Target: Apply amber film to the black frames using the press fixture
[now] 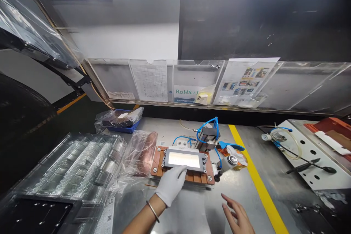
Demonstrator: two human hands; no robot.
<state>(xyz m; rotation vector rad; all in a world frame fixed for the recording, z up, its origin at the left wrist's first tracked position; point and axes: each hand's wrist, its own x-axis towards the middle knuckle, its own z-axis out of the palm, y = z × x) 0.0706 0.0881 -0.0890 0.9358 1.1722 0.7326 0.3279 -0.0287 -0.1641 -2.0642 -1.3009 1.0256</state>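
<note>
My left hand point(170, 185), in a white glove, is at the near edge of a black-framed panel point(183, 159) with a pale, bright face. Its fingertips close on that front edge; part of the grip is hidden by the glove. The panel lies on a brown fixture block point(155, 162) with screws at its corners. Bare and holding nothing, my right hand point(238, 215) hovers over the metal bench to the right, fingers apart. Behind the fixture stands a pneumatic cylinder unit point(210, 135) with blue hoses.
Clear plastic trays point(82, 164) and a bag-wrapped coppery item point(142, 153) lie left. A blue bin point(128, 128) sits behind them. A metal-topped bottle point(230, 162) stands right of the fixture, near yellow tape point(253, 175). A white control box point(307, 148) is farther right.
</note>
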